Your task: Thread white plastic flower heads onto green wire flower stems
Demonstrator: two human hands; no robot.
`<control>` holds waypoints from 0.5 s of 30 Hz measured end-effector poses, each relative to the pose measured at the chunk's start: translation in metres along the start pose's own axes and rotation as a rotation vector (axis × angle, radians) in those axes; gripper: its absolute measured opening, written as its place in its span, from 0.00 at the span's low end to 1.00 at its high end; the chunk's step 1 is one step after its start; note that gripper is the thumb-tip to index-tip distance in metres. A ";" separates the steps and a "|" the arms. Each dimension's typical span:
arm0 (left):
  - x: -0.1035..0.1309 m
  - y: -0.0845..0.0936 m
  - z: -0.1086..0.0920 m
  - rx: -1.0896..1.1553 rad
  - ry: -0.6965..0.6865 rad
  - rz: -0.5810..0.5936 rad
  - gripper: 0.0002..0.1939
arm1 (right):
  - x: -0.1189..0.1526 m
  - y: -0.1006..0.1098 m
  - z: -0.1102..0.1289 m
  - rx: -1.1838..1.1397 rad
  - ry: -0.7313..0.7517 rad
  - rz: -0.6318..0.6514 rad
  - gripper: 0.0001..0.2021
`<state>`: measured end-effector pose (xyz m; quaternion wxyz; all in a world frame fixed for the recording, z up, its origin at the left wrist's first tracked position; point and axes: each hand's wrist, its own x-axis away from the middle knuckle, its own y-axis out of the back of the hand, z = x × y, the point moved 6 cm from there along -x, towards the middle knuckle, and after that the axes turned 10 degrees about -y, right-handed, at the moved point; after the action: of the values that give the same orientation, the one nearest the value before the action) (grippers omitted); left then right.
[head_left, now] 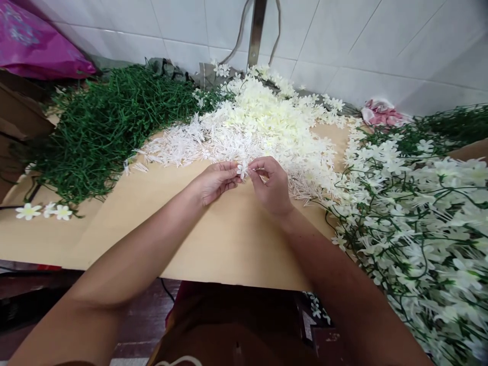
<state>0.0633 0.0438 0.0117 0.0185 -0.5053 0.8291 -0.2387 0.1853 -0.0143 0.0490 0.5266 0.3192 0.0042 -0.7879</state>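
A small white artificial flower [242, 170] is pinched between my two hands, above the tan board at the middle of the table. My left hand [219, 182] grips it from the left with thumb and fingers. From the right, my right hand [270, 185] is closed at the flower too, its fingertips close to those of the left. Just beyond my hands lies a heap of thin white stamen pieces [206, 140], with loose cream-white petals [274, 114] piled behind and to the right. Any small part inside the fingers is hidden.
Green plastic stems [110, 122] are heaped at the left. Finished-looking flower sprays [419, 223] pile high at the right. A few flowers [46, 211] lie at the left edge. A pink bag [41, 46], a cloth [385, 113] and a tiled wall [343, 40] stand behind.
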 end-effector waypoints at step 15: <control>-0.004 -0.002 0.007 -0.057 -0.050 0.151 0.17 | 0.000 -0.003 -0.004 -0.056 -0.138 0.182 0.02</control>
<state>0.0691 0.0432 0.0055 0.0428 -0.4473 0.8706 -0.2003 0.1845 -0.0117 0.0444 0.6038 0.2484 -0.0391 -0.7564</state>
